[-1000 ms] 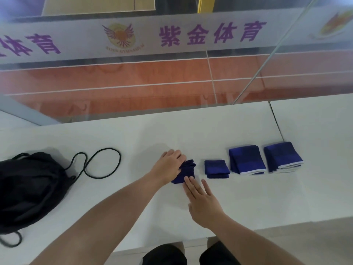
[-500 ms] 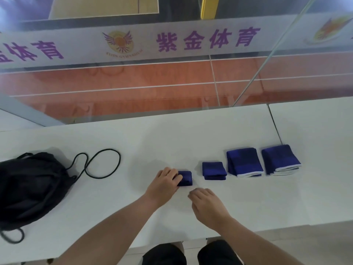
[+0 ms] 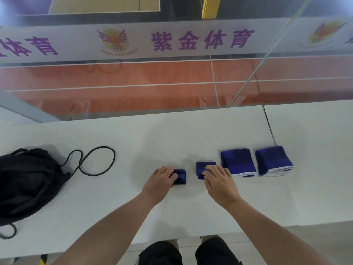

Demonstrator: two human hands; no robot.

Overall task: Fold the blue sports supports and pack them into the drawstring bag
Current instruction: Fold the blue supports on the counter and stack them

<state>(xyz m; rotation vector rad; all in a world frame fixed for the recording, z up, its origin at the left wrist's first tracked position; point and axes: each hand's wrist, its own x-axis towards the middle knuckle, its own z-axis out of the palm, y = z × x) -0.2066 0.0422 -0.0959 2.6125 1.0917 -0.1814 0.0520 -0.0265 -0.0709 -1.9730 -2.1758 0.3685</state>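
Note:
Several folded blue sports supports lie in a row on the white table (image 3: 172, 134). My left hand (image 3: 161, 180) grips the leftmost small folded support (image 3: 181, 176), covering its left half. My right hand (image 3: 219, 180) has its fingers closed on the second small folded support (image 3: 202, 166), hiding its right part. Two larger folded supports with white edges, one (image 3: 237, 161) and another (image 3: 273, 159), rest further right, untouched. The black drawstring bag (image 3: 24, 182) sits slumped at the table's left end, its cord (image 3: 95, 161) looped toward the middle.
A glass pane with a purple-lettered banner (image 3: 202, 40) stands along the table's far edge. A seam (image 3: 269, 127) splits the table into two tops on the right. My knees in dark shorts (image 3: 187, 251) show below the near edge.
My left hand pressed the leftmost support into a small fold and stays on it. My right hand moved up and right from the table onto the second small support.

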